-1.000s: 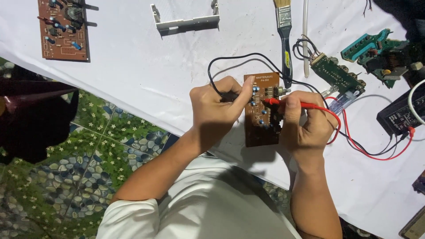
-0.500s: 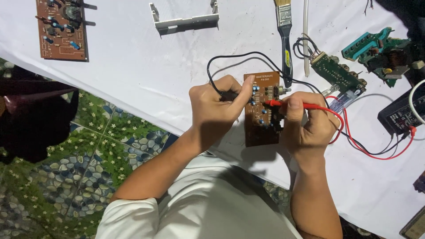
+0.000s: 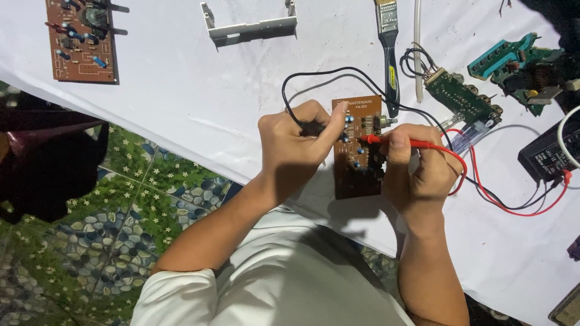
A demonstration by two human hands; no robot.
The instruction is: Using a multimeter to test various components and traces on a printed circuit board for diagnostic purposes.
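Little has moved since a second ago; both hands keep their places over the brown board (image 3: 357, 151), the left thumb only a shade further along its upper edge; the red probe tip sits at the same spot among the parts.

Left hand (image 3: 296, 145) is curled tight on the black probe (image 3: 311, 128), most of which is hidden in the fist; its thumb reaches across onto the board's top left corner; its black lead (image 3: 314, 81) loops up and over the cloth and runs off to the right.

Right hand (image 3: 420, 166) is closed on the red probe (image 3: 411, 143), pinched between thumb and fingers, lying nearly level with its tip pointing left onto the board's middle; the hand's fingers also wrap the board's right edge; the red lead (image 3: 513, 208) curls round behind the wrist and runs out to the meter (image 3: 547, 154) at the right edge.

That board lies upright in view on the white cloth (image 3: 181, 78), near the table's front edge, between the two hands and touching both.

Above it lies a brush (image 3: 389, 42) with a black and yellow handle; beside that a thin white rod (image 3: 417, 48); right of these a green board (image 3: 462, 99) with a row of knobs, and further right a teal part (image 3: 513, 60); a white bracket (image 3: 251, 27) sits at top centre; a second brown board (image 3: 81, 39) lies at top left, well apart; below the table shows a floor (image 3: 121, 205) of pebble-patterned tiles.
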